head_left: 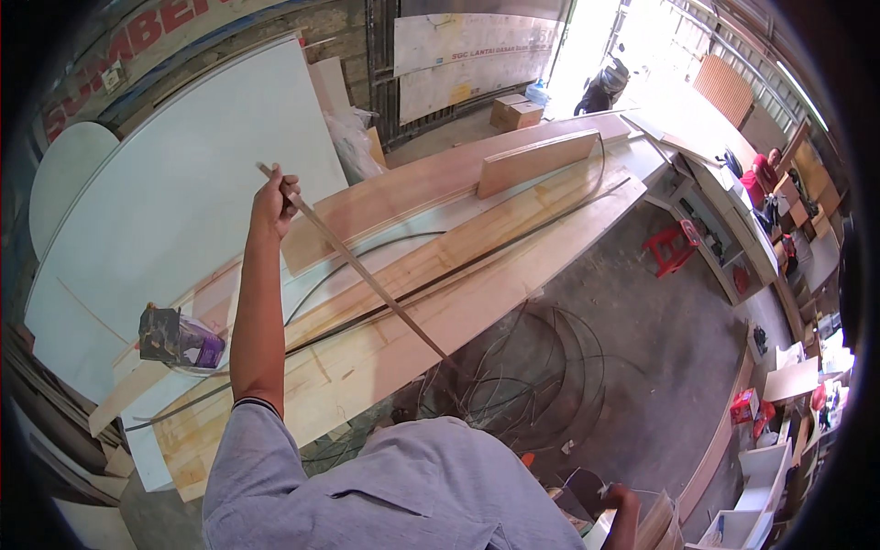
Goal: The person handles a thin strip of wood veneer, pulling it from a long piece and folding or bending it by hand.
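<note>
My left hand (275,200) is raised over the workbench, its fingers closed round a long, narrow brownish strip (353,268) near its upper end. The strip slants down to the right, across the boards and past their near edge. Below it lies a pale wooden board (367,371) with a dark thin strip (440,286) along its length. My right hand (621,500) is low at the right, beside my body, with its fingers curled. A thin dark piece (583,488) is next to its fingertips; what the hand holds is too unclear to name.
A black-and-purple can (181,337) stands on the bench's left end. A short thick board (536,163) rests on edge farther back. Loops of thin strip (541,367) lie on the floor. A red stool (672,246) and a person in red (759,179) are at the right.
</note>
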A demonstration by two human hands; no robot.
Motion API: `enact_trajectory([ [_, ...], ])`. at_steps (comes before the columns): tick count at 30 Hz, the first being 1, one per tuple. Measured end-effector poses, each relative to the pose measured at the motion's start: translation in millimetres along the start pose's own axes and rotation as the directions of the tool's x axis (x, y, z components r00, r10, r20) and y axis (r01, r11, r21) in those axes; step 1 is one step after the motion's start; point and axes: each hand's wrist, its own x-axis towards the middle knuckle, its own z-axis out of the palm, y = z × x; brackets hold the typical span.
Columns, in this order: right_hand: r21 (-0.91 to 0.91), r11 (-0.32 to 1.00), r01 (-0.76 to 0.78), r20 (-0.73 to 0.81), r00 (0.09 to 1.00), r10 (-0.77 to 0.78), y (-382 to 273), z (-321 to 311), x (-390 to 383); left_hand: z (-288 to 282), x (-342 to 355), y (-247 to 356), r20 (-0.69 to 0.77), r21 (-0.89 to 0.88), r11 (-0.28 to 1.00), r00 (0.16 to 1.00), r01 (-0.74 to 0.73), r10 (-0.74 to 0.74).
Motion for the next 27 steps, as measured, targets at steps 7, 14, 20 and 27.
enact_trajectory([
  [7,0.042,0.955,0.295,-0.645,0.738,-0.2,-211.8,-244.5,-59.9,57.9,-46.5,29.7,0.076,-0.037,0.998,0.995,-0.056,0.059],
  [14,0.021,0.163,0.986,-0.957,0.067,-0.283,-438.5,-357.6,-83.1,84.6,-73.2,44.1,0.11,-0.099,0.992,0.99,-0.072,0.083],
  [20,0.366,-0.155,0.918,-0.829,0.246,-0.502,-512.6,-379.0,-76.4,94.6,-88.0,49.2,0.071,-0.126,0.989,0.994,-0.074,0.083],
  [27,0.506,-0.521,0.688,-0.862,0.372,-0.345,-515.4,-377.7,-78.3,100.9,-166.6,-3.5,0.348,0.194,0.981,0.936,-0.019,-0.05],
])
